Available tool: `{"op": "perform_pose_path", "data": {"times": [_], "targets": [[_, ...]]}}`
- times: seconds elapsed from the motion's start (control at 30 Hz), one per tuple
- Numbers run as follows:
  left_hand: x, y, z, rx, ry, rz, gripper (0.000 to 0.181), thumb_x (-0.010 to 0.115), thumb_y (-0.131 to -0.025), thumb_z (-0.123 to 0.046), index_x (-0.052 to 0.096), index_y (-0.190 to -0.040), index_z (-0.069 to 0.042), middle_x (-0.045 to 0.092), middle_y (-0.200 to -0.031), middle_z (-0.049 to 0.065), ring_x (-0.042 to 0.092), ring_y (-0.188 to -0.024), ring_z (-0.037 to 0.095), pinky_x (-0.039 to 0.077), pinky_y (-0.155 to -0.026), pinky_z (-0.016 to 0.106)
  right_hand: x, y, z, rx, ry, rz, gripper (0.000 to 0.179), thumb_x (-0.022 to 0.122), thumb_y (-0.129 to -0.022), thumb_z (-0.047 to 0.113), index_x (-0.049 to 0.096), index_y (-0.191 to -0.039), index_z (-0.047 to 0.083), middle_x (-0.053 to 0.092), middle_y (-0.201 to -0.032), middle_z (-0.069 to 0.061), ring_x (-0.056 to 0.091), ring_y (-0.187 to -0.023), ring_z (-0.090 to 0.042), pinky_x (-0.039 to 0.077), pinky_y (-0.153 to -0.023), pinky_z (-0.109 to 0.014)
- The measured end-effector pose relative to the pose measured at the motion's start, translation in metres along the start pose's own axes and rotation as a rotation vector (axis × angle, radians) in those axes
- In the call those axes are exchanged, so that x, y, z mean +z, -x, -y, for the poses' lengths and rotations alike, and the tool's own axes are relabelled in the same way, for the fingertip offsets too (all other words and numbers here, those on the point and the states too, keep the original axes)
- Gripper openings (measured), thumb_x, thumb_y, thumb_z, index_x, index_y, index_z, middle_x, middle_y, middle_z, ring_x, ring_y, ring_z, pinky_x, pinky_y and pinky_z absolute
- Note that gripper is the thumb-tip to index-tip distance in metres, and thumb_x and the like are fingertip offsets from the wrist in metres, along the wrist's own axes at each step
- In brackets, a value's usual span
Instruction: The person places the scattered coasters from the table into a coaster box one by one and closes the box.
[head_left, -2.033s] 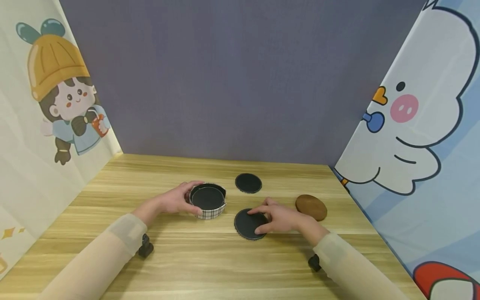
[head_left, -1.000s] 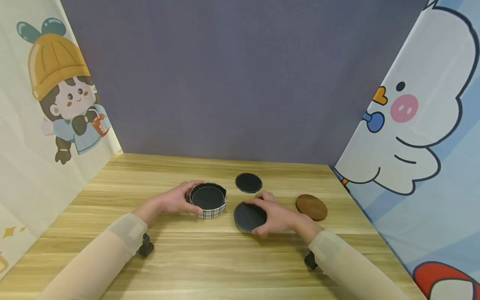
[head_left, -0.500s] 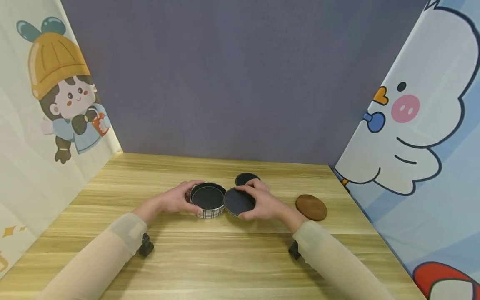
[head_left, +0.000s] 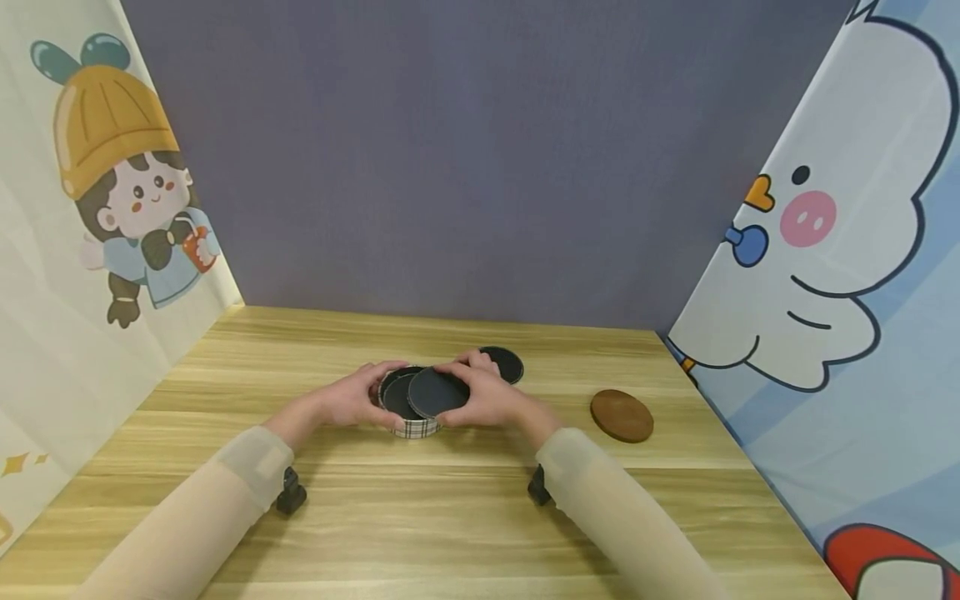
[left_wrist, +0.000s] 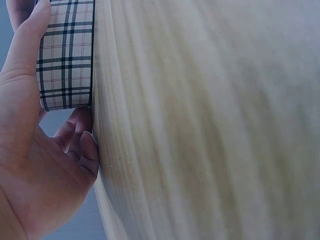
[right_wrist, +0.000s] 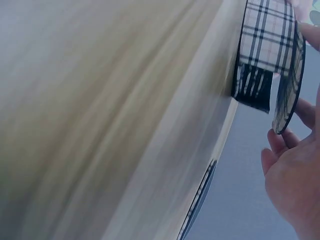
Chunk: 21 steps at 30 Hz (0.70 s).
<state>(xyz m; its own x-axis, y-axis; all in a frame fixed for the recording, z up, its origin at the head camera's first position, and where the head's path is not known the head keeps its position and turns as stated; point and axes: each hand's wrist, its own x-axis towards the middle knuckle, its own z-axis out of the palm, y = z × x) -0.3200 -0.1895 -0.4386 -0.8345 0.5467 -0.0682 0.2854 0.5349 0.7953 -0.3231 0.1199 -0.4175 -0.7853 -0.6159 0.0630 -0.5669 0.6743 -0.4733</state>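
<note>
My left hand (head_left: pixel 350 398) grips the side of a round coaster holder (head_left: pixel 417 429), black inside with a plaid outer wall, standing on the table. A black coaster surface (head_left: pixel 396 400) shows inside it. With my right hand (head_left: pixel 487 396) I pinch a round black coaster (head_left: pixel 437 393) by its edge, tilted over the holder's right part. In the right wrist view this coaster (right_wrist: pixel 290 90) has a plaid underside, and the holder's wall (right_wrist: pixel 265 35) has a gap near it. The left wrist view shows my thumb along the plaid wall (left_wrist: pixel 65 55).
Another black coaster (head_left: pixel 504 364) lies flat behind my right hand, partly covered by it. A brown round disc (head_left: pixel 622 416) lies further right on the wooden table (head_left: pixel 420 533). A grey panel (head_left: pixel 450 167) rises at the back, with printed curtains on both sides.
My right hand has lifted the nearer black coaster off the table and carried it left, over the holder. My left hand and the holder have stayed in place.
</note>
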Motion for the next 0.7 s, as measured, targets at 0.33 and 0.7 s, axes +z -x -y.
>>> {"op": "perform_pose_path", "data": {"times": [0.33,0.7], "targets": [[0.000,0.001,0.000,0.020,0.026,0.038,0.109,0.091,-0.093,-0.033,0.022,-0.175,-0.010,0.037,-0.158,0.031,0.064,-0.131,0.034,0.053,-0.109,0.049,0.010,-0.020,0.014,0.005,-0.021,0.023,0.086,0.084,-0.089,0.056,0.051,-0.165,0.033,0.041,-0.163,-0.006,0.036,-0.148,-0.029,0.031,-0.119,-0.054],[-0.001,0.003,-0.001,0.008,0.013,0.038,0.110,0.090,-0.094,-0.037,0.021,-0.175,-0.010,0.034,-0.159,0.031,0.063,-0.133,0.036,0.055,-0.106,0.047,0.014,-0.026,0.016,-0.025,0.007,0.043,0.083,0.083,-0.092,0.058,0.052,-0.165,0.033,0.045,-0.164,-0.004,0.037,-0.152,-0.027,0.030,-0.120,-0.052]]}}
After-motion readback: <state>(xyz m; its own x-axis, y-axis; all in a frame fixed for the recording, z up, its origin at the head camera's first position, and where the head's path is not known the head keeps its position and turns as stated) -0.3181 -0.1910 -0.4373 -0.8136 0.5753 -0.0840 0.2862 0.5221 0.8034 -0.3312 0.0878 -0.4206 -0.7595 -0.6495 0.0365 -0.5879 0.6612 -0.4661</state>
